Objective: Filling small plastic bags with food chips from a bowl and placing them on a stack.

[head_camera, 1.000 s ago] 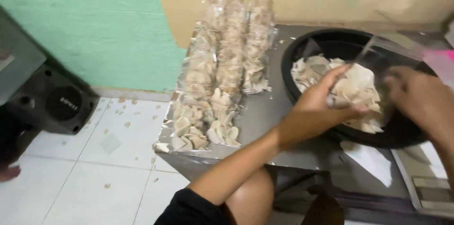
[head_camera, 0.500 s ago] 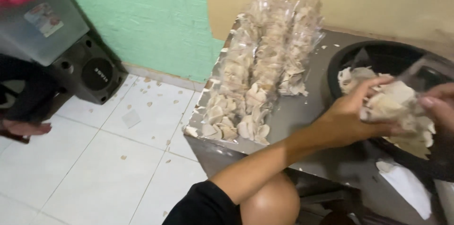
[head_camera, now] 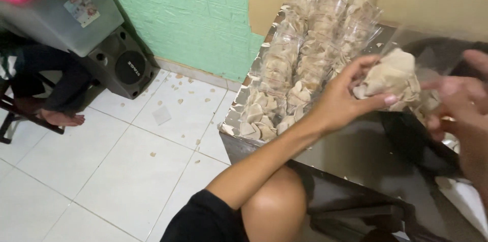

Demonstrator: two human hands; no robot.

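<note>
The left hand (head_camera: 348, 100) is squeezing a clear bag of pale chips (head_camera: 394, 77). The right hand (head_camera: 460, 104) is pinching its side, above the black bowl (head_camera: 417, 143) on the metal table (head_camera: 356, 145).

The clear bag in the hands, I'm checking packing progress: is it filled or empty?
Filled: pale crackers bulge inside the clear bag, held between left hand and right hand.

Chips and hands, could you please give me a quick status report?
Left hand holds a handful of chips. Right hand grips the clear bag. Filled bags lie beside them on the metal table.
</note>
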